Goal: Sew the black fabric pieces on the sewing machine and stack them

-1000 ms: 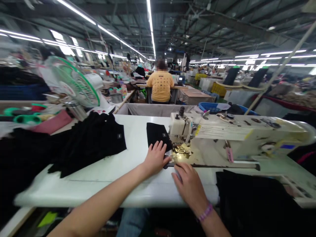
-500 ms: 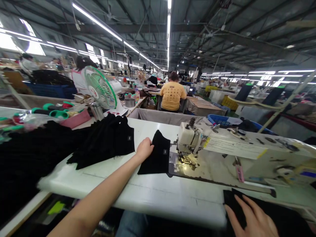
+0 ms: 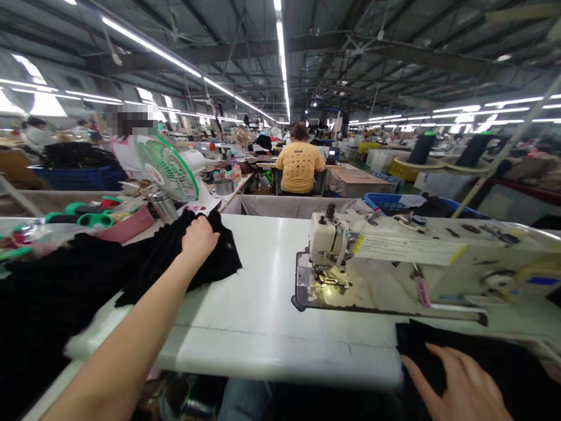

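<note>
My left hand (image 3: 199, 238) is on the pile of black cloth pieces (image 3: 164, 260) at the left of the white table, its fingers bent and pressed together over the cloth. My right hand (image 3: 464, 377) rests with spread fingers on other black cloth (image 3: 416, 339) at the table's front right. Between the two sides stands a sewing machine (image 3: 331, 245), its needle area lit, with no cloth under the needle.
Behind the pile stand a green-rimmed fan (image 3: 169, 166), a metal cup (image 3: 163, 206) and thread spools (image 3: 95, 220). A blue basket (image 3: 385, 202) is behind the machine. A person in a yellow shirt (image 3: 300, 166) sits farther ahead.
My left hand has moved left from beside the machine to the pile. The black piece that lay by the needle plate is no longer there. My right hand has barely shifted.
</note>
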Available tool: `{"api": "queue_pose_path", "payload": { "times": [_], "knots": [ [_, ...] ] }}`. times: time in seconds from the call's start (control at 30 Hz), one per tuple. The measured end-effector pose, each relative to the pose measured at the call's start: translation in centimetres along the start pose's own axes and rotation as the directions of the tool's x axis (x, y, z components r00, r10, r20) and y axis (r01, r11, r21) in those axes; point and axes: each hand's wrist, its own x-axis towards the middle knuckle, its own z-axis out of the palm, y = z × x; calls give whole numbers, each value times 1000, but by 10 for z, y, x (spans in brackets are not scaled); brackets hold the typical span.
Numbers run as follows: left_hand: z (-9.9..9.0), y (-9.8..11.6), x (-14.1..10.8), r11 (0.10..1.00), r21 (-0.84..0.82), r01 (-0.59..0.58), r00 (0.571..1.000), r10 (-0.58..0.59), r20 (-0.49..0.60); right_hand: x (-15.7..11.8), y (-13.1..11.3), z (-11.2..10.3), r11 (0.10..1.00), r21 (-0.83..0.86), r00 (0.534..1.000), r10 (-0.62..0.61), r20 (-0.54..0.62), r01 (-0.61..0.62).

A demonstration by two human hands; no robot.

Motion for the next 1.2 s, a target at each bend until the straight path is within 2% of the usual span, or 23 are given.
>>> {"api": "queue_pose_path", "payload": {
  "times": [0.1, 0.17, 0.2, 0.27, 0.33, 0.4, 0.57, 0.7, 0.77, 0.87, 0.93, 0.97, 1.0, 1.07, 1.1, 1.2],
  "knots": [
    [6, 13, -28, 982, 10, -186, 982, 186, -42, -1, -22, -18, 995, 49, 994, 82, 72, -86],
    [20, 22, -45, 912, -59, -406, 910, 398, -114, 3, -33, -26, 984, 108, 983, 125, 137, -140],
    [29, 27, -52, 855, -110, -507, 862, 498, -100, 7, -35, -28, 976, 134, 977, 151, 153, -172],
    [49, 36, -67, 752, -253, -609, 786, 615, -61, 14, -35, -30, 950, 196, 964, 217, 155, -245],
    [64, 45, -84, 705, -364, -608, 754, 656, 11, 17, -32, -31, 927, 241, 955, 258, 147, -288],
    [70, 54, -103, 675, -421, -606, 727, 685, 52, 17, -30, -32, 916, 253, 948, 280, 148, -310],
    [64, 73, -147, 537, -484, -691, 594, 803, 44, 19, -35, -24, 895, 280, 937, 313, 155, -346],
    [61, 79, -172, 452, -536, -713, 522, 853, 24, 30, -23, -20, 857, 346, 924, 346, 163, -382],
    [60, 81, -181, 413, -559, -719, 488, 872, 16, 36, -10, -27, 830, 382, 914, 373, 159, -406],
    [55, 83, -191, 349, -578, -738, 436, 900, -14, 39, 9, -50, 810, 412, 908, 394, 145, -417],
    [51, 86, -196, 307, -580, -755, 398, 917, -32, 33, 14, -69, 827, 424, 928, 310, 205, -370],
    [50, 88, -198, 290, -580, -761, 383, 923, -40, 29, 13, -77, 850, 426, 941, 209, 267, -310],
    [49, 90, -199, 275, -581, -766, 368, 929, -46, 23, 12, -83, 876, 421, 939, 93, 332, -236],
    [48, 94, -201, 257, -586, -768, 352, 935, -52, 12, 7, -90, 924, 371, 902, -79, 424, -93],
    [49, 96, -202, 248, -589, -769, 346, 936, -57, 7, 5, -92, 944, 326, 890, -105, 443, -51],
    [50, 100, -203, 226, -592, -773, 325, 944, -63, -4, 5, -92, 972, 230, 898, -57, 437, -50]
  ]
}}
